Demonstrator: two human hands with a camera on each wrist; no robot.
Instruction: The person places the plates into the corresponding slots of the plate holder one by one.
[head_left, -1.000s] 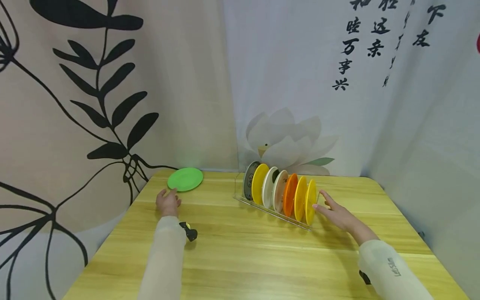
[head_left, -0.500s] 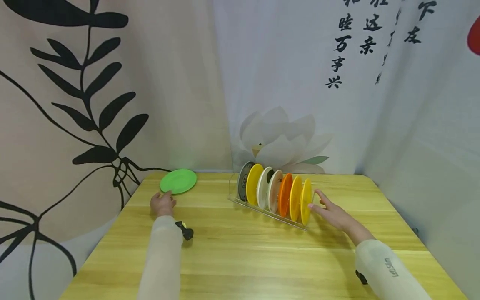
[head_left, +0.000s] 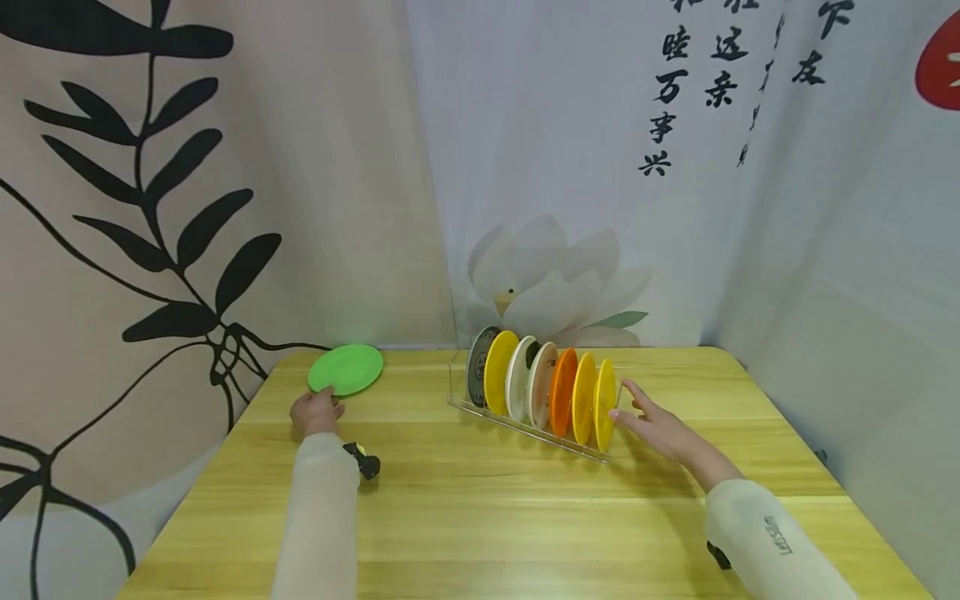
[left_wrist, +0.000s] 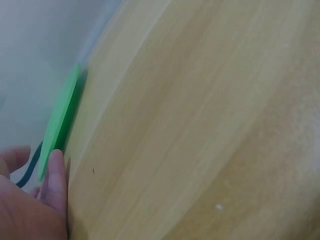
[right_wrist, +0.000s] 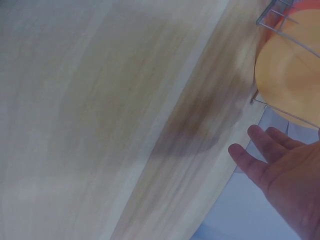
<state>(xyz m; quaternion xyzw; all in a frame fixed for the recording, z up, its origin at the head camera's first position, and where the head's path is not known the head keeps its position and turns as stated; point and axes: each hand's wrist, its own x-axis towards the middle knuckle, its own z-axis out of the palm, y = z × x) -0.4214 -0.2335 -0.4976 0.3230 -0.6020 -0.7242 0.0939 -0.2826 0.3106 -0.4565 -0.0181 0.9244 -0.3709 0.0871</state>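
Note:
A green plate (head_left: pixel 346 369) lies at the back left of the table. My left hand (head_left: pixel 316 412) is at its near edge; in the left wrist view a straight finger (left_wrist: pixel 57 175) touches the rim of the green plate, and the thumb stands apart. A wire plate rack (head_left: pixel 528 432) holds a row of upright plates. By the rack's right end is my right hand (head_left: pixel 660 427), its fingers extended and thumb tip near the last yellow plate (head_left: pixel 604 406). Whether the thumb touches plate or wire, I cannot tell. The right wrist view shows fingertips (right_wrist: pixel 240 151) apart from the rack.
In the rack, left of the last yellow plate, stand a patterned grey plate (head_left: pixel 477 375), an orange plate (head_left: pixel 563 392) and several others. The wooden table (head_left: pixel 465 517) meets a printed curtain (head_left: pixel 337 208) at its back edge and on the right.
The head view has turned a little to the right, so everything sits further left in it. Both hands, the green plate and the rack keep about the same places on the table.

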